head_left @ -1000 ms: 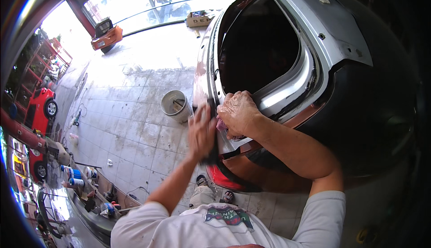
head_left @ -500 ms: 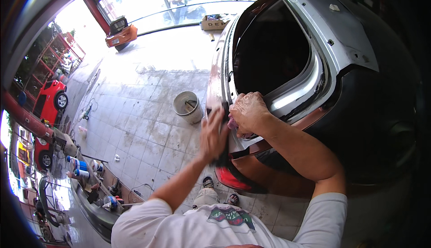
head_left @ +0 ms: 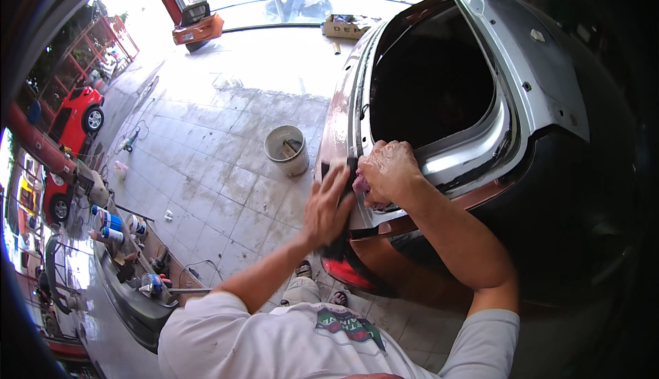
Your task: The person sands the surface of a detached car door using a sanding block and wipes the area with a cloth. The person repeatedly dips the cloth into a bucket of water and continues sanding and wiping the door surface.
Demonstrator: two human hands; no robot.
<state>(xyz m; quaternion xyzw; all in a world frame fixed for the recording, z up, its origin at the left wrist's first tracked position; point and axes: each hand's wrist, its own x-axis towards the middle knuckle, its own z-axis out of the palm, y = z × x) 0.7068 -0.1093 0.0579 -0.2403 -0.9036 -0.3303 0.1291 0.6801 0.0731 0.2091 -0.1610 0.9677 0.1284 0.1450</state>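
My right hand (head_left: 390, 170) is wet and closed on a crumpled pinkish-purple rag (head_left: 361, 183), pressed to the corner of the window opening's frame. Its fingertips are partly hidden. Just left of it, my left hand (head_left: 328, 209) lies open with fingers spread against the edge of the car's body. The car (head_left: 425, 255) stands at my right, with bare silver metal (head_left: 463, 156) around a dark window opening (head_left: 432, 84). Below my hands sits a red tail light (head_left: 347, 275).
A worn whitish bucket (head_left: 287, 151) with a tool in it stands on the tiled floor (head_left: 226, 159). Paint cans (head_left: 110, 222) and a dark bumper (head_left: 137, 303) are at the lower left. A red car (head_left: 75, 118), an orange car part (head_left: 198, 30) and a cardboard box (head_left: 345, 28) lie farther off.
The view has shifted slightly, so the car sits a little farther right and lower. My right hand keeps its grip on the rag at the frame corner; my left hand stays beside it.
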